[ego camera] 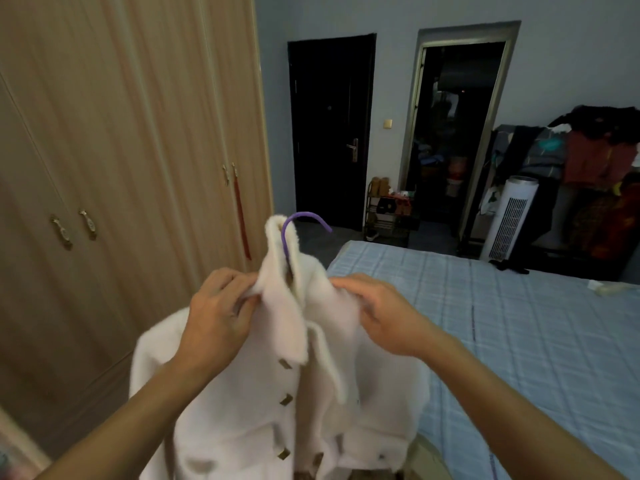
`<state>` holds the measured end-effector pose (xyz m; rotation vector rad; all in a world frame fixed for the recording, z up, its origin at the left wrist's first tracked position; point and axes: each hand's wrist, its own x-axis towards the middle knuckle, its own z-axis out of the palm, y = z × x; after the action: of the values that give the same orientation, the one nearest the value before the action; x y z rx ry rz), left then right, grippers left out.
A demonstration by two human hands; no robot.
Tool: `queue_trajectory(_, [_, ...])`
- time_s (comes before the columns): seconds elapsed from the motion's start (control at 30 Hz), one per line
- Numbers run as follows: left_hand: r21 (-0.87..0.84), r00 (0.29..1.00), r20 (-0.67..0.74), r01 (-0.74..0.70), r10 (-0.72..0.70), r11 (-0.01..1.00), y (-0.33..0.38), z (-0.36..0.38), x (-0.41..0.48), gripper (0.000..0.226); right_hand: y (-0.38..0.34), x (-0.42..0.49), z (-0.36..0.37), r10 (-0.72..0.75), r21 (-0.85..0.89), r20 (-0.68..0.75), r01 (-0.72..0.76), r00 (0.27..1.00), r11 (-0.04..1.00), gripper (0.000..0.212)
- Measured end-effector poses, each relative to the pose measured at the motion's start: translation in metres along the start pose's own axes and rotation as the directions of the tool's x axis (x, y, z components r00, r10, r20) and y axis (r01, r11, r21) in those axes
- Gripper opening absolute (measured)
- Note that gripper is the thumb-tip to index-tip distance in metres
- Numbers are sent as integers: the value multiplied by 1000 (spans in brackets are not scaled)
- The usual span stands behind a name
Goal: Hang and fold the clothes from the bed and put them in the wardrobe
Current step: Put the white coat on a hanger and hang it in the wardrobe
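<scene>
A white fleece jacket (277, 403) with brown buttons hangs in front of me on a purple hanger (304, 218), whose hook sticks up out of the collar. My left hand (216, 313) pinches the jacket's left collar flap. My right hand (377, 313) grips the fabric at the right shoulder. The wooden wardrobe (121, 150) stands to the left with its doors closed. The bed (519, 341), under a light blue checked cover, lies to the right.
A dark closed door (329, 133) and an open doorway (453, 133) are in the far wall. A shoe rack (389, 213) stands between them. A white tower fan (509, 220) and a rack piled with clothes (595, 174) stand beyond the bed.
</scene>
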<state>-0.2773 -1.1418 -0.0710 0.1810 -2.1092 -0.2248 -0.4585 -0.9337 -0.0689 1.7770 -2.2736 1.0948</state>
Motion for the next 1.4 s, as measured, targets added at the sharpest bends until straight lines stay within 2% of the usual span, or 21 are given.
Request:
queue_trajectory(0.03, [6,1000,-25,-11,12,1000,-1,-4,3,26,2,-2,-9,-11,-35,24,12,1000,999,65])
queue_trajectory(0.1, [18,997,-70,-29,30,999,-3,-12,9,25,7,-3,-21,20,-155,22,-16,1000,988,58])
queue_trajectory(0.17, [28,994,-100,-45,48,999,-2,-17,11,25,10,-3,-25,85,-223,-16,-87,996,971,38])
queue_trajectory(0.23, [30,992,-110,-50,53,998,-1,-19,10,26,12,-4,-23,102,-245,-47,-111,994,963,7])
queue_trajectory(0.4, [24,994,-107,-12,14,1000,1,-31,2,22,8,-14,-10,12,-237,-153,-48,988,970,8])
queue_trajectory(0.6, [51,989,-149,-3,10,999,16,-49,0,17,-22,-15,-17,-125,-192,-312,67,942,979,9])
queue_trajectory(0.77, [32,995,-94,-40,43,999,53,-54,-2,18,-59,-15,-17,-242,-204,-316,184,917,962,9])
queue_trajectory(0.83, [19,997,-67,-27,29,999,65,-61,-3,18,-70,-20,-16,-242,-175,-319,194,916,965,8])
queue_trajectory(0.9, [5,998,-60,-24,25,1000,70,-71,-7,18,-79,-27,-18,-209,-102,-329,185,921,977,18])
queue_trajectory(0.97, [-18,998,-62,13,-14,1000,74,-83,-13,25,-89,-33,-20,-189,-40,-295,185,937,982,45])
queue_trajectory(1.07, [-107,984,-64,159,-167,981,81,-102,-25,65,-109,-33,-19,-284,-131,-129,268,950,955,75])
queue_trajectory(1.13, [-119,984,-39,168,-174,979,79,-115,-32,82,-124,-29,-16,-333,-228,-14,321,943,919,91])
queue_trajectory(1.2, [-84,990,-16,136,-138,987,74,-132,-38,82,-143,-24,-14,-362,-265,66,366,930,892,100])
queue_trajectory(1.4, [3,991,-64,122,-121,993,51,-195,-56,67,-210,-3,9,-440,-249,178,473,880,845,105])
